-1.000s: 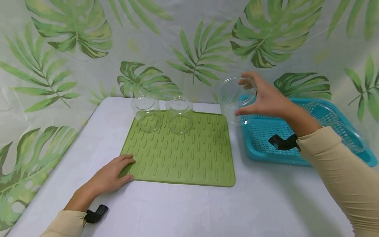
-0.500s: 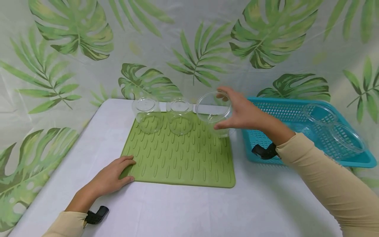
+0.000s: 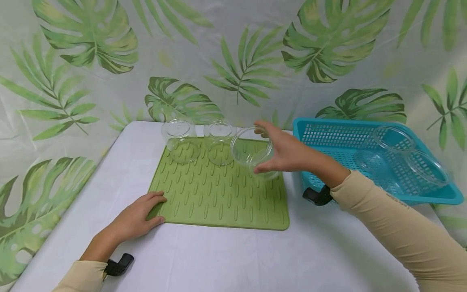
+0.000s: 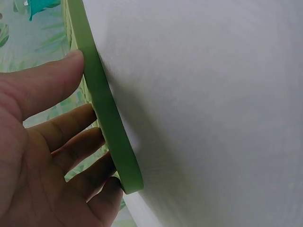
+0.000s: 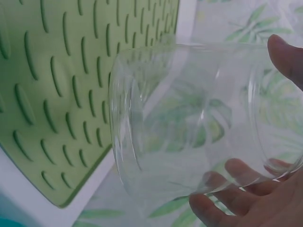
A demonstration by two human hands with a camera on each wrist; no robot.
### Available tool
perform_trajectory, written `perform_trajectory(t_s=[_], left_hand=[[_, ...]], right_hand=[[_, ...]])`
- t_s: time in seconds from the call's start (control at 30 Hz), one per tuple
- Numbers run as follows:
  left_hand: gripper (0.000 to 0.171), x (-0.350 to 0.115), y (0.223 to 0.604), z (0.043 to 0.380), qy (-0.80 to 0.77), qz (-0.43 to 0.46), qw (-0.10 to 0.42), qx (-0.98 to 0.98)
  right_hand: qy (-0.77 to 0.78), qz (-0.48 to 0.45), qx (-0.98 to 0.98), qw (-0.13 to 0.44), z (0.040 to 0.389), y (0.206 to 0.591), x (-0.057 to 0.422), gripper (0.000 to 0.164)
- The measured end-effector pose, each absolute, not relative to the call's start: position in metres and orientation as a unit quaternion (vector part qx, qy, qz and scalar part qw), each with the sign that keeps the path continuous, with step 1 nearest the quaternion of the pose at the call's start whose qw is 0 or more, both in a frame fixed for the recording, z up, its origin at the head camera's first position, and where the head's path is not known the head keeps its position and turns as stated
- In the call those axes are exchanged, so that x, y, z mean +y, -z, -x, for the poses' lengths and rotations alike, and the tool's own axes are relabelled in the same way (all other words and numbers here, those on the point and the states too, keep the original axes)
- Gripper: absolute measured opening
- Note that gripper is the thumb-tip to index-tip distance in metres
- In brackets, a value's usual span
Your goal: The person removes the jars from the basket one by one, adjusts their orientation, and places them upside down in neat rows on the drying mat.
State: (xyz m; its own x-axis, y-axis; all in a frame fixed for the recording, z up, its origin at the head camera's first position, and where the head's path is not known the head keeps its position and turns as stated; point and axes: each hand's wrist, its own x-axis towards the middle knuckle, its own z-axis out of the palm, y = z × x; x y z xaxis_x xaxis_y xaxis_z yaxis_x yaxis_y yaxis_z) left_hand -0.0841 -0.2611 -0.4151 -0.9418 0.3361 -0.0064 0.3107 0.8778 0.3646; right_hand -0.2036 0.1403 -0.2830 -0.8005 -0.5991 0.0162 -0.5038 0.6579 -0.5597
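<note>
My right hand (image 3: 286, 148) grips a clear round glass container (image 3: 245, 151) by its side, thumb in front and fingers behind. It is tilted above the back right part of the green ridged mat (image 3: 219, 194). In the right wrist view the container's wide end (image 5: 124, 113) faces the mat; whether they touch I cannot tell. Left of it, two similar clear containers (image 3: 182, 142) stand side by side along the mat's back edge. My left hand (image 3: 135, 215) rests at the mat's front left corner, its loosely extended fingers (image 4: 66, 130) touching the edge.
A blue perforated plastic basket (image 3: 365, 198) sits to the right of the mat, with clear containers (image 3: 394, 140) inside at its right end. White cloth (image 3: 219, 259) covers the table. Behind it hangs a leaf-patterned sheet (image 3: 251, 48).
The right hand has carried the clear container leftward and down, from beside the basket to over the mat, next to the other two. The left hand has stayed in place.
</note>
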Motion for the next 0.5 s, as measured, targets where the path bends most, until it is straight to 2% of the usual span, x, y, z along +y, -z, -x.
perform_trajectory(t_s=[0.5], left_hand=[[0.051, -0.2627, 0.4171, 0.0852, -0.184, -0.167, 0.036, 0.968]], right_hand=[[0.271, 0.307, 0.909, 0.078, 0.1959, 0.2880, 0.1364, 0.119]])
